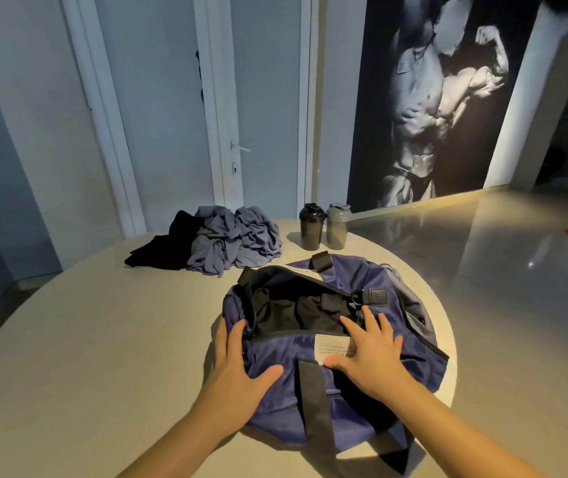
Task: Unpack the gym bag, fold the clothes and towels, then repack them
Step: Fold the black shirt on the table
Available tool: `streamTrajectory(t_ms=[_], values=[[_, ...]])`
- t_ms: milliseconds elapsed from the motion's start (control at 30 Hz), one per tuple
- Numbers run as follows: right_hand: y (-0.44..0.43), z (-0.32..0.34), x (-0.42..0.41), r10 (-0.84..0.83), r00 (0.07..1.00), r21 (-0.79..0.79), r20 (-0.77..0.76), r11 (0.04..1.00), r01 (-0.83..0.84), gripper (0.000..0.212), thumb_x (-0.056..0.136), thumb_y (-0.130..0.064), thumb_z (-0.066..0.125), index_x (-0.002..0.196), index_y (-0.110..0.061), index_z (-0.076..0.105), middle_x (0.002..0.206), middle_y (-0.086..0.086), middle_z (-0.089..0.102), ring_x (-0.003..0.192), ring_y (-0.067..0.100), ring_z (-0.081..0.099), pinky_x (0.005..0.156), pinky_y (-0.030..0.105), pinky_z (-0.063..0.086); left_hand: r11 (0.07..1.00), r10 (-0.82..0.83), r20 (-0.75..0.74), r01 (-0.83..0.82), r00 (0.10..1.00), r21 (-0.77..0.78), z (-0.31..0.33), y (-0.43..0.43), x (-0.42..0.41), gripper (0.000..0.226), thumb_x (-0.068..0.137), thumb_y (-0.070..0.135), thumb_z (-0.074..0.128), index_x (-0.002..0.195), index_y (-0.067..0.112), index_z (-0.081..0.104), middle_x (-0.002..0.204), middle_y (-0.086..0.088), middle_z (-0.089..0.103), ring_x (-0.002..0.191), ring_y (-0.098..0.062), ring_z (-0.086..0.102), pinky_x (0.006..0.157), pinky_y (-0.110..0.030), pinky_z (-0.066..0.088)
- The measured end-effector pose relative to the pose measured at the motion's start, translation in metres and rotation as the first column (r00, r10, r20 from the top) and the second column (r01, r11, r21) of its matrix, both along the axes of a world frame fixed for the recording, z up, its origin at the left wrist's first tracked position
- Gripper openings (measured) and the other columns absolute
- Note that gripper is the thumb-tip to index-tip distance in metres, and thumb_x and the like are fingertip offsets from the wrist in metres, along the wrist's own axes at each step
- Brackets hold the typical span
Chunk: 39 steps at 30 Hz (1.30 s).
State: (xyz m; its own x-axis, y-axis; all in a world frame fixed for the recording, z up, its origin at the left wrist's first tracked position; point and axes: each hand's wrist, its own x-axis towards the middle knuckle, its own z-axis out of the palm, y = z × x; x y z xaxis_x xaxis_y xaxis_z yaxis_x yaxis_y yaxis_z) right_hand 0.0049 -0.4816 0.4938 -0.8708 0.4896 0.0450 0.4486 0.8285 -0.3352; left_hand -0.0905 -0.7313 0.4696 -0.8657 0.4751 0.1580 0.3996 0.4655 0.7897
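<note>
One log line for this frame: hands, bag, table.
left hand, right hand open on gym bag | bag unzipped, dark items inside | unfolded clothes, black shaker, grey shaker on table

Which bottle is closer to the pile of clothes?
The black bottle, the left one of the pair. The grey bottle stands on its other side, farther from the clothes.

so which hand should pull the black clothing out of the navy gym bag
Right. The right hand lies flat on the navy fabric gym bag, fingertips at the open edge beside the black clothing inside. The left hand rests on the bag's left end, better for steadying.
</note>
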Motion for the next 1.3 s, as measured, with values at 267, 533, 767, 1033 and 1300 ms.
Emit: streamTrajectory(t_ms=[267,533,767,1033,1300], values=[[0.065,0.011,-0.036,-0.049,0.999,0.026,0.008,0.998,0.049,0.095,0.077,-0.070,0.070,0.157,-0.036,0.030,0.167,0.004,0.014,0.154,0.031,0.002,0.120,0.062,0.013,0.993,0.034,-0.003,-0.034,0.999,-0.117,0.019,0.074,-0.015,0.097,0.092,0.058,0.064,0.161,0.032,0.002,0.169,0.003,-0.015,0.154,-0.029,0.016,0.116,-0.042,0.032],[0.069,0.041,-0.051,-0.050,0.999,0.002,0.008,0.999,0.050,0.087,0.087,-0.035,0.067,0.160,-0.032,0.019,0.169,0.004,0.006,0.155,0.030,-0.005,0.123,0.059,0.005,0.990,-0.017,0.032,0.021,0.999,-0.138,0.025,0.086,-0.033,0.095,0.091,0.070,0.053,0.161,0.035,0.000,0.169,0.007,-0.014,0.154,-0.028,0.015,0.118,-0.047,0.028],[-0.049,0.091,-0.126,0.218,0.923,0.123,-0.316,0.975,-0.188,0.063,0.087,-0.026,0.062,0.148,-0.025,0.047,0.161,0.002,0.031,0.151,0.026,0.015,0.121,0.053,0.018,0.982,0.135,-0.085,-0.145,0.987,-0.121,0.035,0.010,-0.109,0.078,0.099,0.066,0.034,0.160,0.021,0.014,0.167,0.002,0.010,0.145,-0.028,0.034,0.117,-0.045,0.033],[-0.179,0.076,-0.311,0.206,0.978,0.388,0.035,0.899,-0.203,0.066,0.093,-0.052,0.057,0.149,-0.020,0.039,0.168,0.013,0.004,0.153,0.039,-0.010,0.118,0.067,-0.008,0.885,0.343,-0.055,-0.342,0.938,-0.317,0.016,-0.094,-0.282,0.052,0.100,0.038,0.053,0.143,0.010,0.048,0.145,-0.012,0.046,0.128,-0.031,0.050,0.106,-0.045,0.045],[-0.205,0.023,-0.495,0.427,0.904,0.140,-0.026,0.897,-0.419,0.071,0.093,-0.017,0.063,0.156,-0.017,0.028,0.164,0.013,0.015,0.133,0.040,0.041,0.104,0.046,0.046,0.853,0.339,-0.183,-0.383,0.923,-0.355,-0.027,-0.115,-0.431,0.059,0.095,0.036,0.057,0.146,0.011,0.043,0.142,-0.013,0.052,0.126,-0.033,0.050,0.103,-0.045,0.045]])
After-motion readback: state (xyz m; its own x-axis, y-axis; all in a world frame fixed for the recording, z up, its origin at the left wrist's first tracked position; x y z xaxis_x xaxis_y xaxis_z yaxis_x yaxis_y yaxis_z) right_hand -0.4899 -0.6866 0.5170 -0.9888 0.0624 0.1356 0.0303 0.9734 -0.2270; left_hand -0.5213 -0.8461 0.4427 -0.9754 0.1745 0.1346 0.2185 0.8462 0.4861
